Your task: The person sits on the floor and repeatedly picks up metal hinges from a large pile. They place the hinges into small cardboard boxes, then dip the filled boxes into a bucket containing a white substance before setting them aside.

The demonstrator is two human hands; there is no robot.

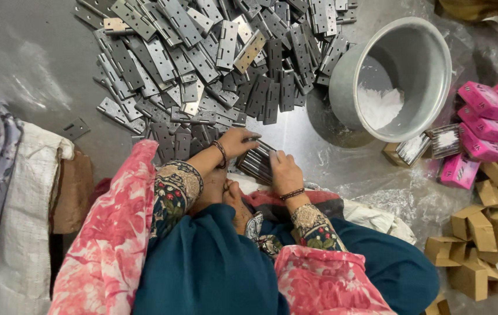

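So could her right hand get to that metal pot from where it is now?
Probably yes. The right hand grips the hinge stack, and bare floor lies between it and the metal pot, though she'd need to let go first.

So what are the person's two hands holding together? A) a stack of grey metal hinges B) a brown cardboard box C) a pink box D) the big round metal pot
A: the left hand and right hand both grip a stack of grey metal hinges, while the big round metal pot and the pink boxes lie apart, untouched.
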